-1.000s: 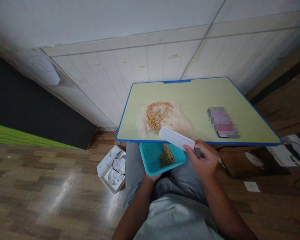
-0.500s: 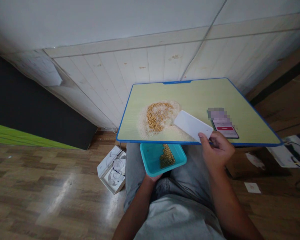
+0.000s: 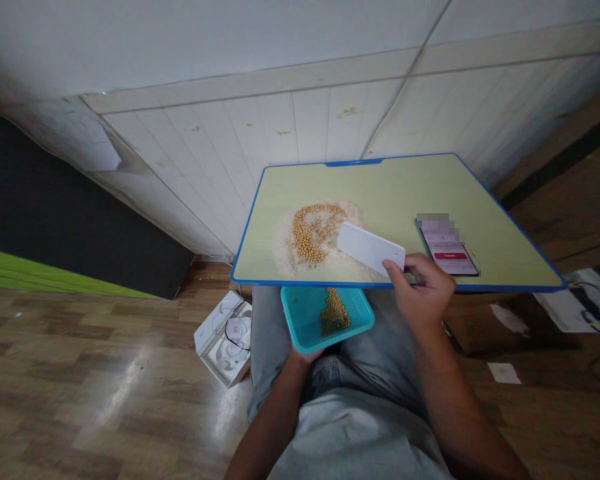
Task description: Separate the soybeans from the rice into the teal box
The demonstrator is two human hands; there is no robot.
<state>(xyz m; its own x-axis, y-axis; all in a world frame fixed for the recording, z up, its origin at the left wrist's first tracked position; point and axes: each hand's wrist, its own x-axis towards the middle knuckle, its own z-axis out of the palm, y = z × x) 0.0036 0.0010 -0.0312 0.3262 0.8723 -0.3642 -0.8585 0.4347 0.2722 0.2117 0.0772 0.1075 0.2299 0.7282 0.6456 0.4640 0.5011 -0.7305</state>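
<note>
My right hand [image 3: 425,290] grips a flat white card [image 3: 370,249] by its right end and holds it over the right side of a heap of white rice [image 3: 353,263] with yellow beans [image 3: 314,231] on the small blue-edged table [image 3: 395,187]. My left hand [image 3: 306,356] is mostly hidden under a turquoise tray [image 3: 305,320], which it holds just below the table's near edge, above my lap. Some yellow beans [image 3: 334,312] lie in the tray.
A phone [image 3: 447,250] with a lit screen lies on the table to the right of my right hand. An open white box [image 3: 226,337] sits on the wooden floor at left. Papers and cables [image 3: 583,303] lie on the floor at right. A white panelled wall stands behind the table.
My right hand lifted the card from the table's near edge over the tray, swung it right, then brought it back left onto the rice heap. The tray has stayed put.
</note>
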